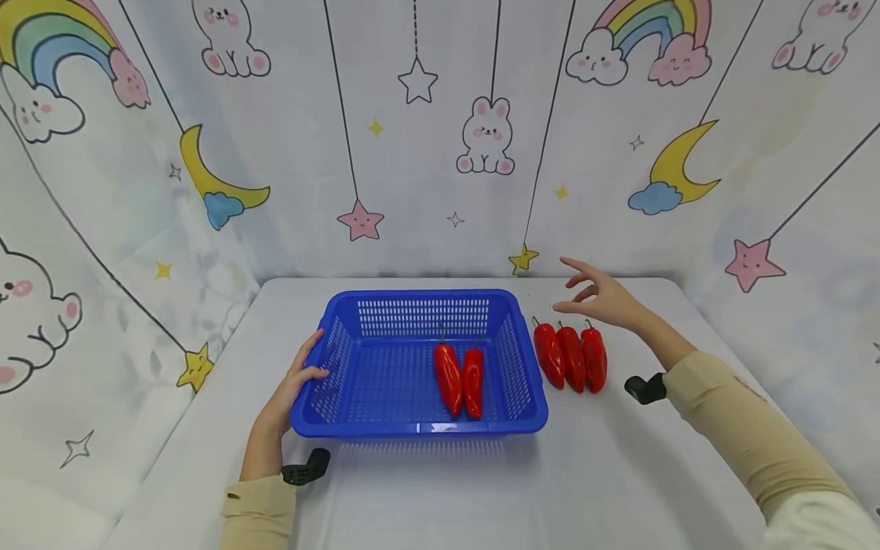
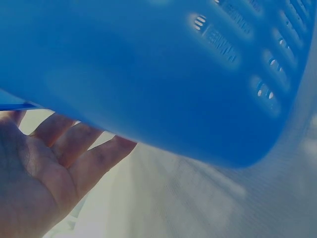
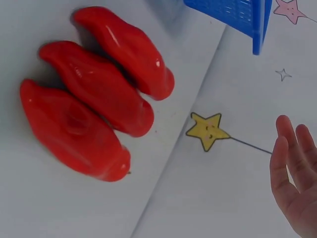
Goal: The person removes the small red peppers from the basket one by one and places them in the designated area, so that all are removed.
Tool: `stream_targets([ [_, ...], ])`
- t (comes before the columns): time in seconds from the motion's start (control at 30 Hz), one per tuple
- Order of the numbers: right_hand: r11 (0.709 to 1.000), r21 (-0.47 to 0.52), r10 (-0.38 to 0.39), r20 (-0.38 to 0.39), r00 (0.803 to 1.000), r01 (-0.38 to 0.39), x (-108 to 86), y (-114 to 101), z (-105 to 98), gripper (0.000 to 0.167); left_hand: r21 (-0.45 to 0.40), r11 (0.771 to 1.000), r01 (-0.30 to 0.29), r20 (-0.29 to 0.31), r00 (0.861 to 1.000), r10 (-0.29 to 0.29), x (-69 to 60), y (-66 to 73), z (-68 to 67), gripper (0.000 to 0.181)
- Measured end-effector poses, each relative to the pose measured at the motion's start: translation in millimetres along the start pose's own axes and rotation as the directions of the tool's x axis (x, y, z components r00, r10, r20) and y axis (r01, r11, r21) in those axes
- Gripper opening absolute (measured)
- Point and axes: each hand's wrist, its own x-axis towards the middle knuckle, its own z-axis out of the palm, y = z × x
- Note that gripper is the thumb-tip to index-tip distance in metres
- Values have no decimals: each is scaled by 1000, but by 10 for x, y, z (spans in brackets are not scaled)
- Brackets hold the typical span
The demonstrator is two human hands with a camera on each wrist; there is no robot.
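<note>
A blue plastic basket (image 1: 419,429) with slotted walls stands on the table; two red peppers, a left one (image 1: 448,380) and a right one (image 1: 473,383), lie inside it towards the right. My left hand (image 1: 292,389) holds the basket's left rim, its thumb lying over the edge; the left wrist view has the fingers (image 2: 89,148) along the outer side. Right of the basket, three more red peppers (image 3: 94,87) lie side by side on the table. Over their far ends hovers my right hand (image 1: 601,298), thumb and fingers spread apart, nothing between them.
A white-covered table (image 1: 426,496) carries everything. Behind it and at both sides hangs a pale cloth (image 1: 426,153) printed with stars, moons, rabbits and rainbows. Each wrist wears a black device, such as the one (image 1: 646,389) on the right.
</note>
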Motion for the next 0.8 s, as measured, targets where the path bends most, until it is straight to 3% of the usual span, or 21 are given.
stream_targets([
  [0.2, 997, 47, -55, 27, 998, 54, 53, -165, 53, 87, 0, 1000, -3, 0, 1000, 3, 3, 0, -4, 69],
  [0.8, 983, 66, -177, 75, 981, 172, 142, -583, 339, 90, -1, 1000, -4, -1, 1000, 4, -1, -8, -6, 69],
])
